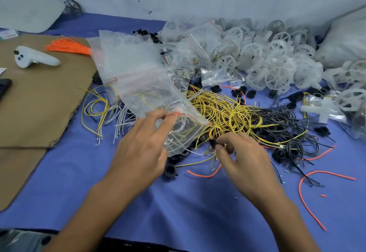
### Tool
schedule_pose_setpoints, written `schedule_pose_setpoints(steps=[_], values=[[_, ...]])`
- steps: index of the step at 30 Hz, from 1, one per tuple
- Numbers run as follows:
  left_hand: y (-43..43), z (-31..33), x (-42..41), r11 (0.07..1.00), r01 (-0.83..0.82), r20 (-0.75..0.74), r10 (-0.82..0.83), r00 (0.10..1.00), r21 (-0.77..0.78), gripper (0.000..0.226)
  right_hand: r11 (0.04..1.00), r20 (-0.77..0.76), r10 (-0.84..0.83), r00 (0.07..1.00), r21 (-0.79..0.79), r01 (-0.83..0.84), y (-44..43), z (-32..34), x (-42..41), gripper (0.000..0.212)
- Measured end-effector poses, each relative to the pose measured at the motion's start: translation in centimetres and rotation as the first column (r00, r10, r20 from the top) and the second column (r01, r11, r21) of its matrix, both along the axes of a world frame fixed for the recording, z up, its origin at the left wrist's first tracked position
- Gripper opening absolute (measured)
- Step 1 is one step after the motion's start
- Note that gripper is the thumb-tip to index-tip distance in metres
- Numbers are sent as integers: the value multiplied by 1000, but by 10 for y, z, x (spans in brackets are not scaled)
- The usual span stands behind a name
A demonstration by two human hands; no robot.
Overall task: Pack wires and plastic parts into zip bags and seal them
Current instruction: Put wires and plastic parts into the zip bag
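The left hand (142, 146) is pinching the clear plastic zip bag (184, 132) by its red-striped mouth, likely to hold it open (yellow and white wires are inside). Just right of the bag, the right hand (241, 152) is pinching a small black plastic part (213, 143), ready for dropping in.

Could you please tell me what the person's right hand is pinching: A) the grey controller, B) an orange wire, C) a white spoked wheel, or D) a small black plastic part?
D: the right hand pinches a small black plastic part at its fingertips, beside the clear plastic zip bag held by the left hand.
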State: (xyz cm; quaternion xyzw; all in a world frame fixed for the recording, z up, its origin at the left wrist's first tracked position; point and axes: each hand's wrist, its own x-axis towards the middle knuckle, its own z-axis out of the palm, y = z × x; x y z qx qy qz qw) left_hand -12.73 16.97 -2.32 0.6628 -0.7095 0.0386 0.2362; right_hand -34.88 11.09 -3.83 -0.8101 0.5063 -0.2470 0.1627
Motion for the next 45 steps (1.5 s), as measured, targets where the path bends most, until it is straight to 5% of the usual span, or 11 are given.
schedule_pose_setpoints(steps=[3, 7, 9, 13, 15, 24, 32, 37, 45], values=[[0, 1, -2, 1000, -13, 12, 13, 1000, 8, 85, 1000, 52, -7, 999, 28, 6, 0, 10, -2, 6], [0, 4, -4, 1000, -6, 34, 6, 999, 15, 89, 894, 275, 219, 936, 328, -305, 7, 17, 11, 3], [0, 7, -4, 1000, -6, 36, 5, 999, 26, 89, 904, 253, 249, 935, 285, -318, 6, 16, 28, 4], [-1, 13, -3, 1000, -16, 22, 15, 1000, 21, 89, 914, 133, 334, 933, 197, -355, -4, 18, 63, 60], [-3, 16, -2, 999, -36, 5, 36, 999, 10, 88, 907, 109, 356, 928, 200, -371, -6, 19, 65, 68], [-15, 29, 5, 998, -43, -38, 42, 998, -37, 50, 949, 403, 133, 906, 211, -233, -31, 33, -1, 24], [-22, 40, 8, 994, -67, -35, 65, 997, -83, 43, 988, -43, -59, 997, 138, 64, -166, 34, -40, 25], [-25, 40, 11, 992, -72, -58, 67, 996, -100, 42, 994, -287, -15, 958, 102, 46, -245, 35, -23, 29], [-29, 37, 12, 987, -95, -94, 83, 992, -132, 42, 973, -361, 93, 928, 231, -7, -282, 14, 35, 42]])
